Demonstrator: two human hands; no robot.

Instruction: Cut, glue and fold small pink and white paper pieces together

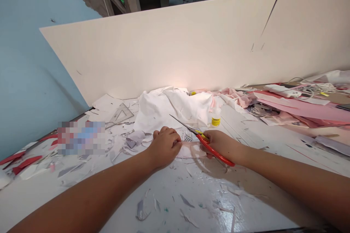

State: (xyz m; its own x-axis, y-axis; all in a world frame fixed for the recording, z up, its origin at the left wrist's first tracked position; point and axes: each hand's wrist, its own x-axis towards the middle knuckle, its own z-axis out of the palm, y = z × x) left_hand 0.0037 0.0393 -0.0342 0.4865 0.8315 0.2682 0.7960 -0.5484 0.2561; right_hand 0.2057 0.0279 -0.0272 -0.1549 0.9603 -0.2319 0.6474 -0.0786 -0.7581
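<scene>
So, the left hand point(164, 147) presses down, its fingers point(164, 133) curled close together on a translucent pinkish plastic sheet point(191, 151), with a small barcode label point(187, 138) just beside the fingertips. The right hand point(220, 145) wraps around red-handled steel scissors point(216, 149), whose blades reach past the left fingers. Beyond the right fingers stands a small white glue bottle point(216, 116); crumpled white paper point(175, 107) lies ahead of the left fingers.

red scissors point(216, 151) — yellow trim, pink card point(300, 109)
</scene>
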